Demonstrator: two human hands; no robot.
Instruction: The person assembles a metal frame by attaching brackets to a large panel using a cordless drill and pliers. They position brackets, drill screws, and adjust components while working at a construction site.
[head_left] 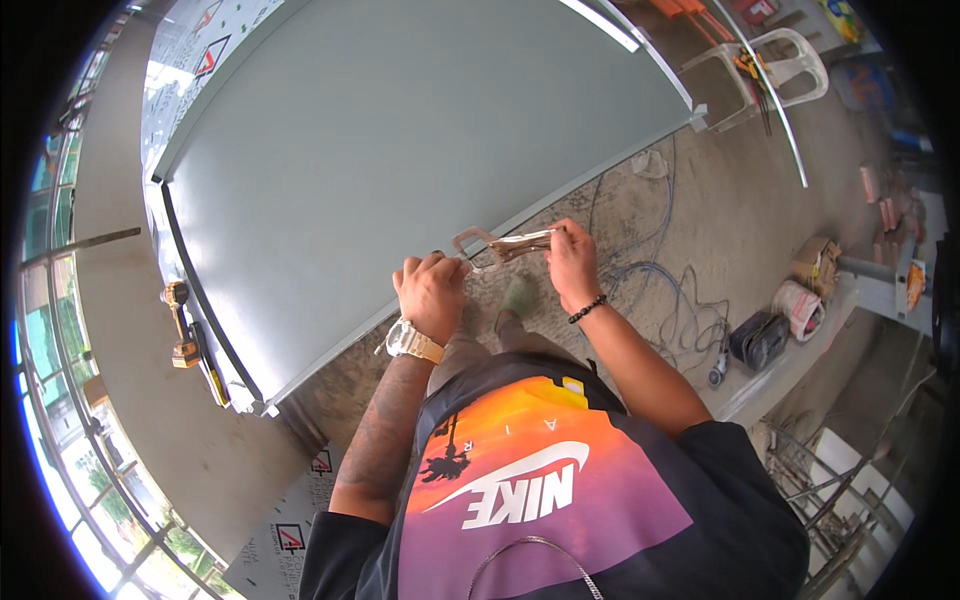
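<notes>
My right hand [574, 268] is closed round the handle end of a metal locking C-clamp [515, 246]. The clamp is held nearly level in front of my body, its C-shaped jaws toward the left. At those jaws my left hand [432, 295] is closed, fingers curled against the jaw end; its fingertips are partly hidden. Both hands are by the near edge of a large grey panel [400, 130], the left one overlapping that edge in view. Whether the clamp touches the panel, I cannot tell.
A yellow-and-black cordless drill [181, 325] lies beside the panel's left end. Cables [665, 285] trail over the floor to the right, near a black bag [759, 340] and a cardboard box [816, 264]. A white plastic chair [800, 65] stands at far right, behind a long metal strip [780, 110].
</notes>
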